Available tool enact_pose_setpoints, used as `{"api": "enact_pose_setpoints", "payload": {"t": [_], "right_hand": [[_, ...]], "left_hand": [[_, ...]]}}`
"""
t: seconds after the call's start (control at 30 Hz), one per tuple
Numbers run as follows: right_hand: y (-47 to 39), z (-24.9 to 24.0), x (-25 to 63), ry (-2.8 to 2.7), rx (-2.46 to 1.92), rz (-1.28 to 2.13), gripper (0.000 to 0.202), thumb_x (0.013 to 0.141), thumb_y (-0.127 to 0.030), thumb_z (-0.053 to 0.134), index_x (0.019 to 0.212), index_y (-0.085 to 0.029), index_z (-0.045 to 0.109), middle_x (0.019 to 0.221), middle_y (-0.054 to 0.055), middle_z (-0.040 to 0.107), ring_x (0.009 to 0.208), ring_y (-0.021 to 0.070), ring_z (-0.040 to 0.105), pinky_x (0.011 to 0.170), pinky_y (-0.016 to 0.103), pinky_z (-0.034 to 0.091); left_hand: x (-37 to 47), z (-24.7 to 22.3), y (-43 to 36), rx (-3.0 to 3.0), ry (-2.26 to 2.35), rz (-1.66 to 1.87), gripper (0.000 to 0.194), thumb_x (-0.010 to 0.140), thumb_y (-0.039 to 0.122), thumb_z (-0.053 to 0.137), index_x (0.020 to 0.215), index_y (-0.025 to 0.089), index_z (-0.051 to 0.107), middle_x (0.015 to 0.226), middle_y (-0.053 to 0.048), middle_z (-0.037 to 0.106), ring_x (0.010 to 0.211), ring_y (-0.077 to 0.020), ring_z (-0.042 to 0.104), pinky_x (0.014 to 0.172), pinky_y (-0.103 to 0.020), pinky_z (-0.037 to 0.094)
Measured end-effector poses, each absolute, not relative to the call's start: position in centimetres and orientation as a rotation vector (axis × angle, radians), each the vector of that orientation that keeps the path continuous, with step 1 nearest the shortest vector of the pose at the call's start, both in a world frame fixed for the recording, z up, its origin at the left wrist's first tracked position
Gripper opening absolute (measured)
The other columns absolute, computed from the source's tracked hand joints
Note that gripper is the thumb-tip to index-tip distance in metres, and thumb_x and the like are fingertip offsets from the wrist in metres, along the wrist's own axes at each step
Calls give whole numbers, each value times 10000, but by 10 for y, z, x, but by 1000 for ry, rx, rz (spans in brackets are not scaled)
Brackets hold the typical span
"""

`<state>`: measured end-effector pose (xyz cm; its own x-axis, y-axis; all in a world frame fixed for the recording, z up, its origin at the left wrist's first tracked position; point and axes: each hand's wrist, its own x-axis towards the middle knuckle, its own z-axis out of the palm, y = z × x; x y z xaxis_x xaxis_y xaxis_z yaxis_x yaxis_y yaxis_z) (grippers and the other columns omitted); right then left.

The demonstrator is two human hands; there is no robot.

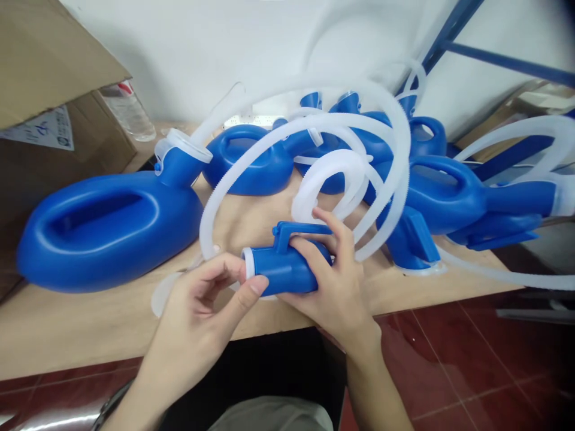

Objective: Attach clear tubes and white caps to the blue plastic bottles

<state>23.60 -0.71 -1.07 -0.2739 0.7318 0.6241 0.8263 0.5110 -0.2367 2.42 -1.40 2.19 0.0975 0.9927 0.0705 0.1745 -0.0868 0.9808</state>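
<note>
My right hand (335,278) grips a short blue plastic tube piece (283,269) with a clip on top, held just above the table's front edge. My left hand (204,302) pinches the white ring at that piece's left end, where a white corrugated hose (211,203) joins it. The hose curls up and over in a wide loop behind my hands. A large blue plastic bottle with a recessed handle (103,230) lies on its side to the left, its white-capped neck pointing up to the right.
Several more blue bottles (444,191) with white hoses are piled at the back and right of the wooden table (67,329). A cardboard box (45,90) and a clear water bottle (128,111) stand at the back left. Red floor tiles (471,359) lie below.
</note>
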Motion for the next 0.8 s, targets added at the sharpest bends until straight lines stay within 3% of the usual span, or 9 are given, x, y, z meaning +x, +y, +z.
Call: {"api": "enact_pose_setpoints", "payload": {"t": [0.2, 0.57, 0.8], "right_hand": [[7, -13, 253, -2108, -1018, -224, 370, 963, -352, 798, 1277, -210, 663, 1475, 214, 696, 1180, 352, 787, 844, 472, 719], [12, -12, 261, -2056, -972, -185, 309, 970, -300, 758, 1262, -222, 692, 1467, 188, 695, 1280, 366, 740, 935, 513, 705], [15, -18, 261, -2065, -1004, -220, 335, 972, -344, 787, 1274, -236, 694, 1485, 187, 694, 1213, 355, 774, 860, 475, 715]], "left_hand": [[21, 18, -14, 1547, 1199, 921, 242, 999, 457, 710, 893, 239, 711, 859, -26, 718, 779, -192, 704, 670, -266, 611], [22, 20, -12, 1577, 1134, 872, 285, 1015, 420, 689, 808, 229, 652, 829, -25, 698, 780, -171, 671, 637, -235, 542], [29, 19, -12, 1539, 1196, 981, 231, 987, 365, 732, 816, 212, 702, 762, 6, 670, 700, -140, 627, 653, -231, 529]]}}
